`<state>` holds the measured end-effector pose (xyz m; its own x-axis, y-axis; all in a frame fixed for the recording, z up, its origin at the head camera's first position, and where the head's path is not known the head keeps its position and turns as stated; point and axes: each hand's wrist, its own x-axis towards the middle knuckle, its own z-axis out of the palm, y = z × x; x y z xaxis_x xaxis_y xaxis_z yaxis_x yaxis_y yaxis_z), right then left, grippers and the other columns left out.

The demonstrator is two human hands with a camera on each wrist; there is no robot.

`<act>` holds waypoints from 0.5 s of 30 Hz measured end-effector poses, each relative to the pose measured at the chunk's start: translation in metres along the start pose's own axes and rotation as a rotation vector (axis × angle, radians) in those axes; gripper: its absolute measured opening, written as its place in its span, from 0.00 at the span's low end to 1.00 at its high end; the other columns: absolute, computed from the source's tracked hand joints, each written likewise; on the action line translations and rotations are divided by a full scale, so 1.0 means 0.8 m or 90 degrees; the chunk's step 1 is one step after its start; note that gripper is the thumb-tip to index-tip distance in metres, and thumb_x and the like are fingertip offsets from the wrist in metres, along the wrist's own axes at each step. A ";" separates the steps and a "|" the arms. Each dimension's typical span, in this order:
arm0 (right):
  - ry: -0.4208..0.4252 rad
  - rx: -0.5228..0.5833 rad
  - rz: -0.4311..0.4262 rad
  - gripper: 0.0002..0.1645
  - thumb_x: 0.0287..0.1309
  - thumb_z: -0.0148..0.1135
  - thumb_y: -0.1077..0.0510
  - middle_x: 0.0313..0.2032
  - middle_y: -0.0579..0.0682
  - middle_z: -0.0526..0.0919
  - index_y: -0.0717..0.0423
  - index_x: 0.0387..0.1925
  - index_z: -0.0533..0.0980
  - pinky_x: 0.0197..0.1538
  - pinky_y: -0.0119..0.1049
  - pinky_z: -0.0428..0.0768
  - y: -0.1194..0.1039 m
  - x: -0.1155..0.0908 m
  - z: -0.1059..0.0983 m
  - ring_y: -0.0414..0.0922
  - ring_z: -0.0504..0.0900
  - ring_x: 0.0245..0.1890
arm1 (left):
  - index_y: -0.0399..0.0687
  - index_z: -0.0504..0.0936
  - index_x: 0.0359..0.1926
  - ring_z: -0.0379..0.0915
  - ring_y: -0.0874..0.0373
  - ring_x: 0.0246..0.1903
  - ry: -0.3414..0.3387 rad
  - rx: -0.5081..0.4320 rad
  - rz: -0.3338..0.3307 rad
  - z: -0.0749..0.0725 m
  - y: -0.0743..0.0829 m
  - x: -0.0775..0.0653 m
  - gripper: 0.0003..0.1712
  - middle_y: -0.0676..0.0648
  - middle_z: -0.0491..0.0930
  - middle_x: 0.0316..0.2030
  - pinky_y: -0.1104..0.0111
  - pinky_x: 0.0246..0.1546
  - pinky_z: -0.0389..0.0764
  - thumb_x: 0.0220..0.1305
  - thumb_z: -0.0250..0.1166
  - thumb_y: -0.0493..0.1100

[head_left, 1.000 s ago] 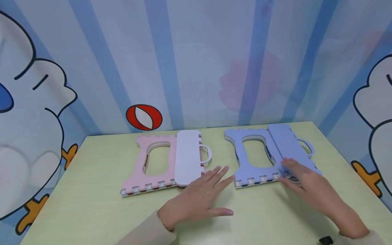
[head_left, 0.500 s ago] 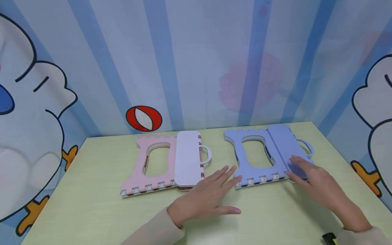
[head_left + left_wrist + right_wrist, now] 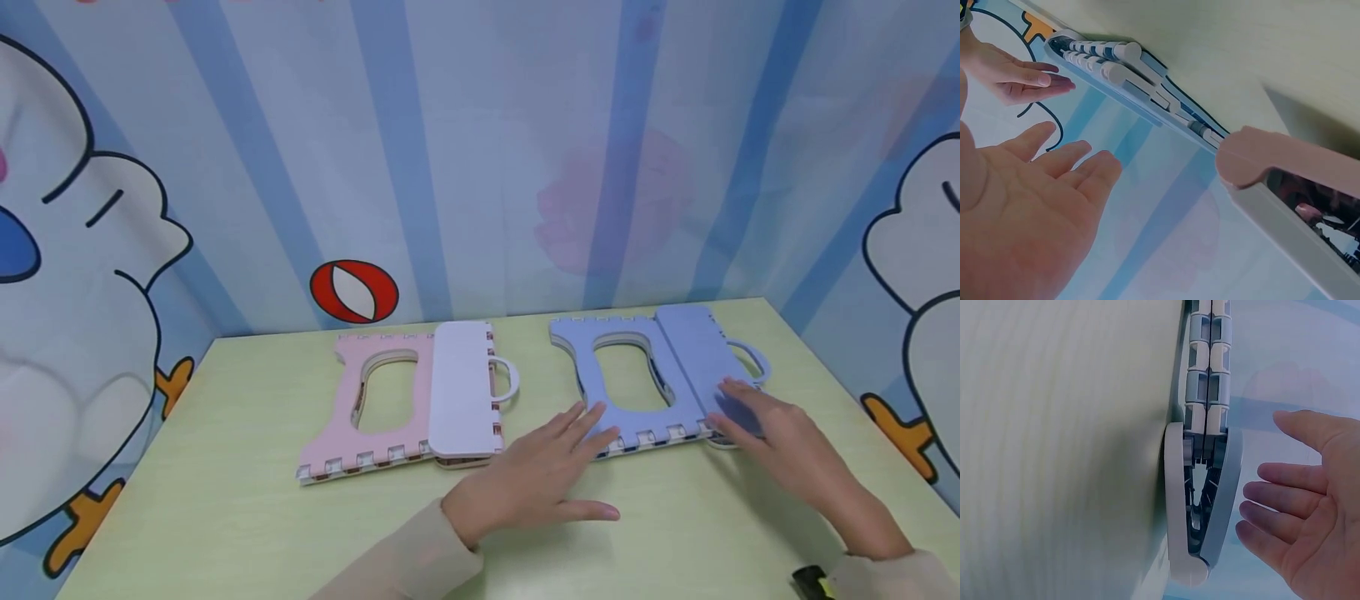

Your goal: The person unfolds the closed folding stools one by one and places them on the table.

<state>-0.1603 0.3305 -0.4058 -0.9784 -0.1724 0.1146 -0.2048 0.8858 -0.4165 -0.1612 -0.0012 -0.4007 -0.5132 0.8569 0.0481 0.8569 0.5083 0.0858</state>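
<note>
Two folded-flat step stools lie side by side on the table. The pink folding stool (image 3: pixel 390 408) has a white top panel and a loop handle at its right side. To its right is the blue folding stool (image 3: pixel 637 375), its handle also on the right. My left hand (image 3: pixel 536 471), fingers spread and holding nothing, hovers in front of the gap between them; its fingertips overlap the blue stool's near left corner. Over the near right part of the blue stool is my right hand (image 3: pixel 787 442), palm down with fingers extended. In the right wrist view, a gap separates that hand (image 3: pixel 1310 506) from the stool's hinged edge (image 3: pixel 1207 375).
The pale green table (image 3: pixel 210 517) meets a blue striped cloth backdrop (image 3: pixel 480 167) with cartoon figures along its back and sides. A small black object (image 3: pixel 810 581) sits beside the right sleeve at the lower edge.
My left hand has drifted right, from the pink stool's near corner toward the blue stool. My right hand has shifted slightly right over the blue stool. Both stools stay put.
</note>
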 end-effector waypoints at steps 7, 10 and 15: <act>0.006 0.005 0.014 0.42 0.73 0.54 0.42 0.65 0.75 0.64 0.75 0.67 0.63 0.59 0.70 0.65 0.009 0.006 -0.003 0.74 0.63 0.63 | 0.46 0.47 0.79 0.34 0.47 0.77 -0.021 0.029 -0.005 0.006 -0.002 0.010 0.50 0.39 0.40 0.78 0.65 0.73 0.39 0.70 0.39 0.75; 0.009 -0.001 0.017 0.42 0.73 0.53 0.42 0.65 0.76 0.65 0.76 0.67 0.64 0.58 0.70 0.65 0.014 0.009 -0.003 0.74 0.63 0.63 | 0.46 0.47 0.79 0.34 0.47 0.77 -0.034 0.029 -0.016 0.009 -0.004 0.013 0.51 0.40 0.39 0.78 0.65 0.73 0.39 0.70 0.39 0.75; 0.029 -0.008 0.009 0.40 0.73 0.54 0.43 0.63 0.76 0.67 0.77 0.65 0.65 0.57 0.70 0.67 0.020 0.015 -0.003 0.75 0.66 0.61 | 0.46 0.45 0.79 0.32 0.48 0.77 -0.052 0.018 -0.026 0.013 -0.008 0.017 0.52 0.40 0.38 0.78 0.65 0.73 0.37 0.69 0.38 0.76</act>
<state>-0.1753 0.3438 -0.4088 -0.9786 -0.1408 0.1499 -0.1909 0.8934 -0.4068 -0.1731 0.0083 -0.4112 -0.5429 0.8390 -0.0362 0.8370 0.5441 0.0581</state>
